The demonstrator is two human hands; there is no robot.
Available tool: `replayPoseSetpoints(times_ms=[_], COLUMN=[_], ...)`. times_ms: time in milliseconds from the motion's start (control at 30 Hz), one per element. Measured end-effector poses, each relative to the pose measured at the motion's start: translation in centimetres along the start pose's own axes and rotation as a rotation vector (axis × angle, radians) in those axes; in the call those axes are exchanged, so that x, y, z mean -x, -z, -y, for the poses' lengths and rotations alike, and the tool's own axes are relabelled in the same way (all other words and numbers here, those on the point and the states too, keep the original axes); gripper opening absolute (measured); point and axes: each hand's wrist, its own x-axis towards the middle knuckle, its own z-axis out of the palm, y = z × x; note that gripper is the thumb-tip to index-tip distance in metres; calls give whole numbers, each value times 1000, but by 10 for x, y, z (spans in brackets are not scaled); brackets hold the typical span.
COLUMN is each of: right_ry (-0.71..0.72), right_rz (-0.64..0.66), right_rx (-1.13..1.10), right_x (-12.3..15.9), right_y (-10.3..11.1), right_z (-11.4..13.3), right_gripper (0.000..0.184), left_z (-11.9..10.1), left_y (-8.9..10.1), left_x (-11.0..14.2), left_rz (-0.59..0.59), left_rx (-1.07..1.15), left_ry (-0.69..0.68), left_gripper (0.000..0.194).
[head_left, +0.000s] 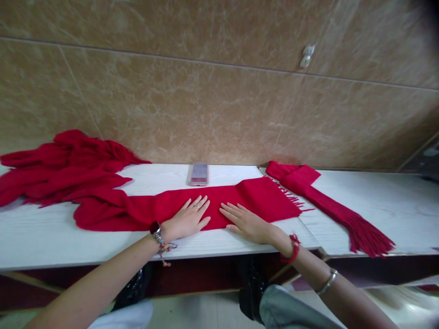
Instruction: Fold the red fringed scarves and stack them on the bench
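Note:
A red scarf (264,196) lies stretched along the white tabletop, its fringed end to the right and its left part rumpled. Flat on the middle of it rests my left hand (188,219), fingers spread, with a ring on one finger and a watch at the wrist. My right hand (245,221) also presses on the cloth, palm down with fingers stretched out, a little to the right. Neither hand grips the fabric. Beyond the scarf's right end is a second red scarf (322,201), folded over at the top, its fringe near the front edge.
Crumpled red scarves (75,160) are heaped at the left. A phone (199,174) lies behind the stretched scarf, close to the brown marbled wall (206,105). A small white fixture (307,56) sits on that wall. The white tabletop (109,249) has a seam at the right.

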Motion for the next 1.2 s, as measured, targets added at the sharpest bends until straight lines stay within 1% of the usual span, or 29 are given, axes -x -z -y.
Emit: replayPoseSetpoints(times_ms=[67, 133, 200, 267, 333, 400, 500, 567, 667, 733, 767, 800, 867, 933, 1000, 1100, 1133, 1200], right_ry=[-19, -59, -114, -170, -217, -255, -263, -263, -269, -257, -242, -223, -169, -122, -84, -37, -25, 12], right_rz=[-35, -109, -201, -257, -233, -156, -52, -38, -98, -149, -163, -165, -136, -91, -27, 93, 116, 108], right_rx=[-19, -10, 44, 128, 215, 288, 355, 370, 357, 321, 297, 269, 224, 208, 212, 227, 237, 270], right_x=[3, 9, 16, 22, 27, 31, 32, 32, 25, 14, 6, -3, -25, -45, -60, -67, -67, -63], right_y=[8, 20, 33, 38, 35, 25, 12, 11, 17, 23, 25, 27, 27, 23, 15, -3, -9, -18], right_z=[-3, -9, -17, -28, -40, -51, -62, -65, -59, -46, -38, -28, -7, 12, 25, 26, 23, 15], right_gripper=[54, 54, 53, 53, 52, 50, 46, 47, 51, 53, 54, 55, 57, 59, 61, 60, 59, 56], left_z=[1, 2, 3, 4, 3, 2, 1, 5, 19, 30, 36, 41, 48, 51, 53, 61, 65, 77], left_y=[-1, -3, -5, -6, -7, -6, -3, 1, 9, 13, 14, 14, 12, 9, 8, 9, 10, 11], left_x=[0, -1, -1, -2, -3, -3, 0, 5, 14, 20, 23, 25, 29, 33, 39, 51, 56, 69], left_rz=[-7, -21, -32, -36, -34, -24, -10, -24, -91, -123, -118, -97, -18, 51, 77, 76, 75, 66], left_rx=[-6, -10, -14, -20, -26, -28, -19, -18, -46, -64, -64, -56, -18, 31, 63, 63, 56, 36], left_ry=[-6, -12, -17, -18, -15, -9, -8, -15, 24, 99, 143, 182, 236, 255, 249, 243, 266, 364], left_gripper=[56, 56, 56, 56, 57, 56, 56, 57, 59, 58, 58, 59, 59, 59, 59, 59, 58, 56])
